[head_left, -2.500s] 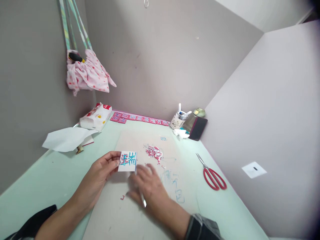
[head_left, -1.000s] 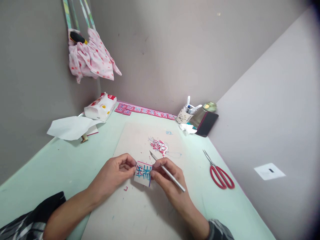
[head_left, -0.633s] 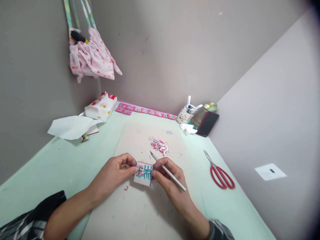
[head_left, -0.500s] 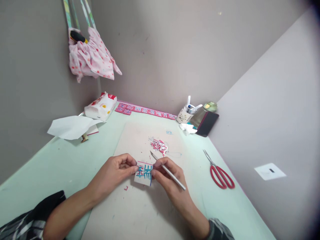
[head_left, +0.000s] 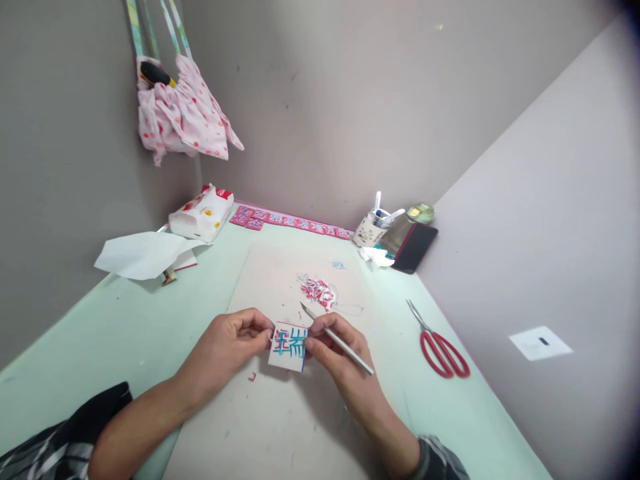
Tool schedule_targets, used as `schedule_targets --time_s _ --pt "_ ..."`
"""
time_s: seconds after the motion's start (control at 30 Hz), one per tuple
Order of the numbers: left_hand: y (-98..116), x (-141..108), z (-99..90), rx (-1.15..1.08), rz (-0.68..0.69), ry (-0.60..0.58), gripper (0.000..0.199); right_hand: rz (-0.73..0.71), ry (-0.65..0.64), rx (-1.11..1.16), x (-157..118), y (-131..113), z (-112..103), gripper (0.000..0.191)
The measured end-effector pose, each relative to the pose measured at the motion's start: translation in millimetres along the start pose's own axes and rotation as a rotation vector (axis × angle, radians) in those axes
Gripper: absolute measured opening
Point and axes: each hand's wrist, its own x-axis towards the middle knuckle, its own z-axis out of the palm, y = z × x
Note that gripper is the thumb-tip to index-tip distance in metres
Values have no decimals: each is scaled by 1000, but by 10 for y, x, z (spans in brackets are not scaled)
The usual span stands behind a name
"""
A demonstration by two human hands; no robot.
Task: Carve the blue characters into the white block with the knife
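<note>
At ten o'clock from the square card point(head_left: 289, 348) I'm holding, a thin white sheet point(head_left: 145, 257) lies softly curved on the smooth, pale green table point(head_left: 150, 333). At nine, my left hand point(head_left: 230, 343) has its grip clamped on the card's left edge, thumb and finger pinching only the margin, I think so that the blue and red strokes show. The card looks stiff and flat, just above the scuffed grey board point(head_left: 240, 427) (judging by the shadow). At one o'clock lie curly red and white scraps point(head_left: 317, 292), heaped on the board. At three, my right hand point(head_left: 345, 370) pinches the opposite edge, its grip together on card and slim metal craft knife point(head_left: 345, 346) alike; the blade points to ten o'clock, probably angled to clear the card. Farther out at three, scissors point(head_left: 442, 353) with glossy red loops lie handles towards me, presumably for easy reach.
</note>
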Motion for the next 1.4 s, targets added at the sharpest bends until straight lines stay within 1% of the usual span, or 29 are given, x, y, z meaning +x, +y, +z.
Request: schedule_targets --time_s 0.17,0.4,0.7,0.83,1.03,1.1,1.17,1.27,1.4 --pt "-15 -10 -17 9 49 -8 31 -13 15 7 11 -2 -3 28" --pt "-45 -8 -17 24 30 -7 31 2 6 18 16 11 6 28" --pt "-47 4 -31 9 39 -41 30 13 13 55 13 -7 -3 31" --pt "-76 1 -42 -34 66 -89 34 16 39 101 34 3 -22 33" --pt "-181 -8 22 -124 6 -270 41 -2 86 140 58 31 -54 34" --pt "-213 0 42 -142 7 -309 40 -4 88 144 59 41 -59 34" --pt "-229 8 43 -155 23 -333 36 -1 76 146 59 52 -64 35" --pt "-229 8 18 -161 43 -353 37 4 51 150 59 63 -74 35" --pt "-220 0 -18 -138 36 -353 35 -36 62 165 62 59 -86 33"
